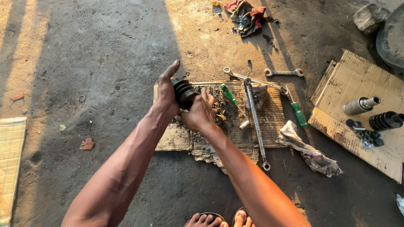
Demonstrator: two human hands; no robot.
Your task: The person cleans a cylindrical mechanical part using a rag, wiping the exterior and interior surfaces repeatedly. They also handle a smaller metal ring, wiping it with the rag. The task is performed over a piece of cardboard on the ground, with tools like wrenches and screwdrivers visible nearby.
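Head view:
- Left hand [166, 93]: clasped on the left side of a black ribbed rubber boot [185, 93], index finger stretched toward 12 o'clock.
- Right hand [200, 112]: clenched on the boot's lower right end, fingers curled over it.
- Black ribbed rubber boot: held between both hands, above the left part of the worn cardboard sheet [269, 122], slightly left of frame centre.
- Worn cardboard sheet: lies on the dirt floor [97, 63], torn along its 6 o'clock edge, smeared with grease and debris.
- Long wrench [256, 122]: on the sheet, running from 12 to 6 o'clock, at 3 o'clock from the hands.
- Green-handled screwdriver [229, 96]: just at 3 o'clock from the right hand, on the sheet.
- Second green-handled screwdriver [298, 112]: at the sheet's 3 o'clock edge.
- Two spanners [284, 72]: at 1 o'clock from the hands, one off the sheet on the floor.
- Dirty rag [311, 153]: at 4 o'clock, just beside the sheet.
- Second cardboard piece [357, 80]: far 3 o'clock, bearing a metal cylindrical part [360, 105], another black ribbed boot [385, 120] and small dark parts.
- Crumpled cloth [246, 16]: at 12 o'clock, well apart.
- Sandalled feet [219, 219]: at 6 o'clock.
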